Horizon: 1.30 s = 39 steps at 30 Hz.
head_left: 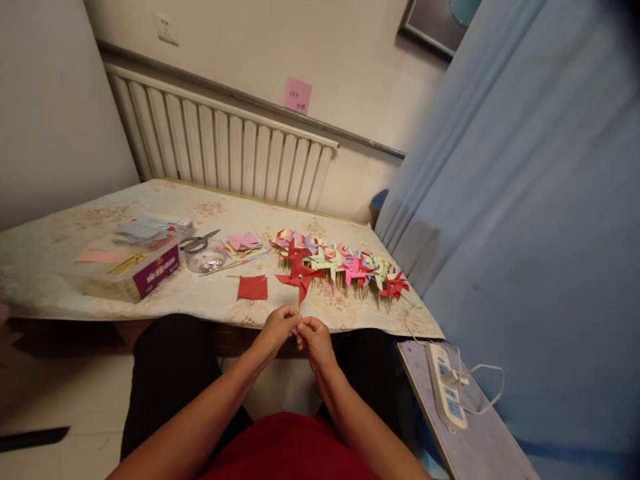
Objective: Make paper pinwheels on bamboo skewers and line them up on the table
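Note:
Close together at the table's front edge, my left hand [280,327] and my right hand [315,337] are both closed around the thin stick of a red paper pinwheel [301,275]. The pinwheel's blades point away from me, above my fingertips. Behind it and to the right stand many finished-looking pinwheels [355,268] in red, pink, pale green and purple, on wooden sticks. Left of my hands lies a red paper square [253,288], with a thin stick along its top edge. The lower end of the held stick is hidden by my fingers.
A clear round container [206,260] of small shiny pieces has scissors [201,241] by its rim. Coloured paper pieces [245,243] lie beyond. At left stands a purple-sided box [157,270] with paper on top. A power strip [447,387] sits on the right-hand side surface, by a blue curtain [515,220].

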Tool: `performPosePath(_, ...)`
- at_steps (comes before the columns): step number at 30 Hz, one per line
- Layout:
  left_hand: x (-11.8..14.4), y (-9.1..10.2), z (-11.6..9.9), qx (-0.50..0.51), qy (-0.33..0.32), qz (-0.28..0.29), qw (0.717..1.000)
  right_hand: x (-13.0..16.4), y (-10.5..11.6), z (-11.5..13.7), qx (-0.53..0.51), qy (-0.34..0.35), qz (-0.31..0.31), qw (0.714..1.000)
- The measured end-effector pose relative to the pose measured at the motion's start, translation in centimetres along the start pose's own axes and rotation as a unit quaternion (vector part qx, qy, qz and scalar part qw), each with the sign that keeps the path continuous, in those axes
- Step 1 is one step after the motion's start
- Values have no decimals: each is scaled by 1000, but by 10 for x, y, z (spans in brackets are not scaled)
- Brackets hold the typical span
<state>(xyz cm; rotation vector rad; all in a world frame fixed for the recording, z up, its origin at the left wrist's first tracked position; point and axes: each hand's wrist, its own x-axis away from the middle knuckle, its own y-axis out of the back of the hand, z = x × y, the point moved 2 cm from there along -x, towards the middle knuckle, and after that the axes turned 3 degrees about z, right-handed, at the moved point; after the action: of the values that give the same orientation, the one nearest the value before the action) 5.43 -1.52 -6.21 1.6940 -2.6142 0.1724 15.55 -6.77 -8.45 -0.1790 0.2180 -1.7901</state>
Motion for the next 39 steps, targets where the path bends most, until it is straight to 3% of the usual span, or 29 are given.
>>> performPosePath(6, -5, 8, -2, 13, 16, 6, 1000, -6, 7, -5, -15, -7, -14, 1000)
performPosePath(14, -15, 41, -20, 58, -30, -81, 995, -16, 23, -14, -18, -40, -24, 999)
performPosePath(20, -31, 40, -22, 54, -40, -96, 993, -23, 33, -22, -19, -57, -28, 998)
performPosePath(29, -57, 40, -3, -107, -121, -100, 982, -33, 52, -35, -18, -78, -40, 996)
performPosePath(39, -84, 36, 1, -210, -128, -82, 966, -42, 63, -45, -8, -87, -47, 995)
